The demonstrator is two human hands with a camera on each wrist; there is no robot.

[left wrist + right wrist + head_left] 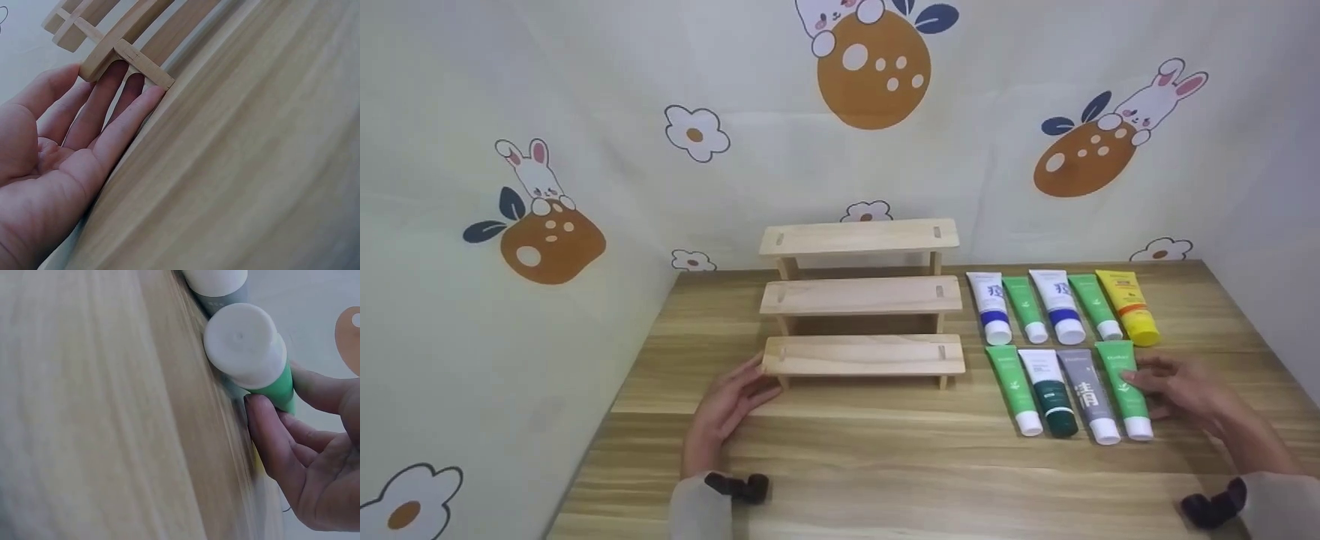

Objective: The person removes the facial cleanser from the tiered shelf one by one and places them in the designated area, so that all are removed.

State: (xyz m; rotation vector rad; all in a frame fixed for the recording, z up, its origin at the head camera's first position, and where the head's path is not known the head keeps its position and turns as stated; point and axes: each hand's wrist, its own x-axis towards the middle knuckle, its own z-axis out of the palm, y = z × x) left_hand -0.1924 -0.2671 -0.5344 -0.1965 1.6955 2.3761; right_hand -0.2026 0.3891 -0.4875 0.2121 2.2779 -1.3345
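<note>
A pale wooden three-step stand (862, 354) stands near the middle of the table. At the left end of its lowest step is my left hand (737, 397), palm up. In the left wrist view, the fingertips (153, 95) touch the wooden leg and the underside of that step, and the thumb meets its edge. My right hand (1192, 390) pinches the rightmost green tube (1125, 386) of the front row, thumb on top and fingers along its side. The right wrist view shows this tube's white cap (242, 343) close over the table.
Left of the held tube lie a grey tube (1087, 390), a white and dark green tube (1046, 386) and another green tube (1012, 386). Behind them is a row of white-and-blue, green and yellow tubes (1126, 300). A printed curtain (780, 172) surrounds the wooden table (885, 465).
</note>
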